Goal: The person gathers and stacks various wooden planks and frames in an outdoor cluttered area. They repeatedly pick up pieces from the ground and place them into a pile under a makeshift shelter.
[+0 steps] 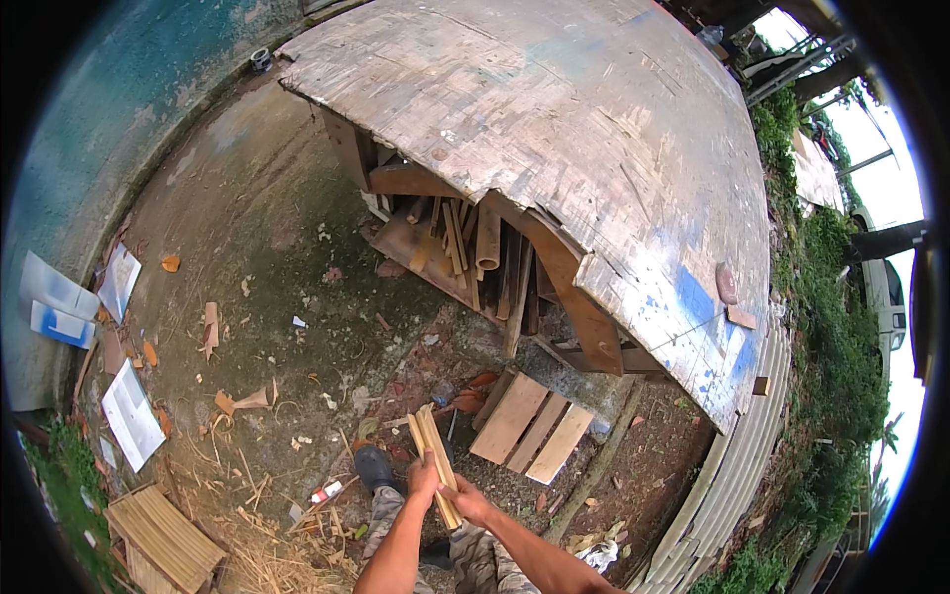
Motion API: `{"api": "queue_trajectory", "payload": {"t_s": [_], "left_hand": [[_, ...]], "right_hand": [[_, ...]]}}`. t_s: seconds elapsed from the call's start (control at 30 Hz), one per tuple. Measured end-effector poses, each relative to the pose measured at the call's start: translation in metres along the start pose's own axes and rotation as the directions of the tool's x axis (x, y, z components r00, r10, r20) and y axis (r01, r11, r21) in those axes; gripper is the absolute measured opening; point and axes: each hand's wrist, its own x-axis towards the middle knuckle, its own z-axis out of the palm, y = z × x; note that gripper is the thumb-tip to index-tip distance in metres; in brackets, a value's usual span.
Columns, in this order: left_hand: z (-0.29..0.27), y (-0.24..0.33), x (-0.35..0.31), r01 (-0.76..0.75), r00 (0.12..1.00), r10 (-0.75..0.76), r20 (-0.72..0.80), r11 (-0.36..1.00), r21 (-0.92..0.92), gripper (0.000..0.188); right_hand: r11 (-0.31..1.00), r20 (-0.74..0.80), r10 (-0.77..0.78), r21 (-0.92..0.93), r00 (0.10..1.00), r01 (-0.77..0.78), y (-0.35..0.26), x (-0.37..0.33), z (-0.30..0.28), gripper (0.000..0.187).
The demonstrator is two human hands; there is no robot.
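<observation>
A short bundle of split bamboo strips [429, 436] stands tilted in front of my legs, its far end pointing away from me. My left hand [424, 478] is closed around its left side. Lower down on the right side, my right hand [467, 501] grips the same strips. How many strips there are is hard to make out. Beyond them and to the right lies a small slatted wooden panel [534, 426] on the ground. Near my left foot, a small white and red bottle [327, 491] rests among shavings.
A large worn plywood table [515, 99] fills the far side, with bamboo poles and boards [485, 243] stacked beneath. Bamboo slats [168, 535] and shavings [267, 559] lie at near left. White sheets [134, 416] lean by the blue wall [89, 148]. Corrugated sheets [722, 485] edge the right.
</observation>
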Motion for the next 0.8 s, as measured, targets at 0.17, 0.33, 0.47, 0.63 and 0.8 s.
{"api": "queue_trajectory", "payload": {"t_s": [0.17, 0.33, 0.47, 0.63, 0.8], "left_hand": [[0.005, -0.021, -0.005, 0.003, 1.0, -0.009, -0.021, 0.967, -0.254, 0.05], [0.003, -0.028, -0.003, 0.146, 0.982, -0.114, 0.148, 0.963, -0.228, 0.056], [-0.006, -0.026, 0.0, 0.144, 0.958, -0.142, 0.25, 0.989, 0.009, 0.082], [-0.019, -0.02, -0.011, 0.201, 0.975, -0.197, 0.1, 0.979, -0.033, 0.082], [-0.04, -0.024, -0.035, 0.243, 0.956, -0.24, 0.171, 0.97, 0.003, 0.075]], "right_hand": [[0.992, 0.036, 0.128, -0.027, 0.991, -0.127, 0.007, -0.022, 0.009, 0.043], [0.999, -0.028, 0.04, -0.017, 0.999, -0.04, 0.009, -0.034, 0.016, 0.048], [0.993, -0.012, 0.037, -0.116, 0.999, -0.038, 0.008, -0.031, 0.01, 0.051], [0.988, -0.145, -0.034, -0.155, 0.989, 0.011, -0.025, 0.019, -0.005, 0.044], [0.947, -0.278, -0.221, -0.291, 0.935, 0.137, -0.162, 0.107, -0.035, 0.03]]}}
